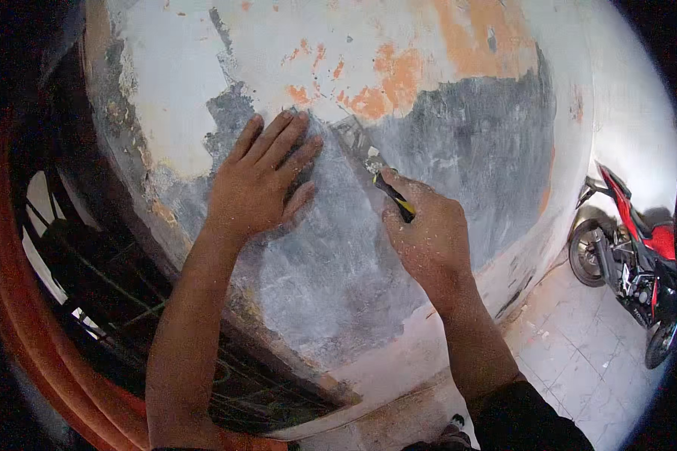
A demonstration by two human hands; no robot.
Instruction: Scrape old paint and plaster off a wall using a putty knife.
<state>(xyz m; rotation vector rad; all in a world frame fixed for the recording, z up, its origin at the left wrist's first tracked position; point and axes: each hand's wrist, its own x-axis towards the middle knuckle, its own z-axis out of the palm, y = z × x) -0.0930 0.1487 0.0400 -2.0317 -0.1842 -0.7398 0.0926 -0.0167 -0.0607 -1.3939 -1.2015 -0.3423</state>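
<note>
Head view: a person works on a wall (316, 293) with a scraper (384, 183). The right hand (432, 233) is curled around its black and yellow handle, gripping it firmly as far as can be judged, and pale specks dot the skin. The blade points up and to the left, its tip against the wall at the top edge of the grey patch (466, 150), near some orange flecks. Pale crumbs sit on the blade.

The left hand (259, 184) holds nothing. It lies palm to the wall with fingers spread and pointing up, just left of the blade; whether it presses hard, I cannot tell.

The work looks partly done. The grey patch, broad across the middle and right, appears already stripped. White paint (173, 90) remains across the top and upper left, with orange paint (399, 75) showing through above the blade and at the upper right. Those parts look left to scrape, with ragged borders where they meet the grey. How deep the coats go is not clear.

A dark grille (113, 255) stands beyond the wall's left edge. At right, a red and black motorcycle (639, 259) is parked on the tiled floor (579, 357).
</note>
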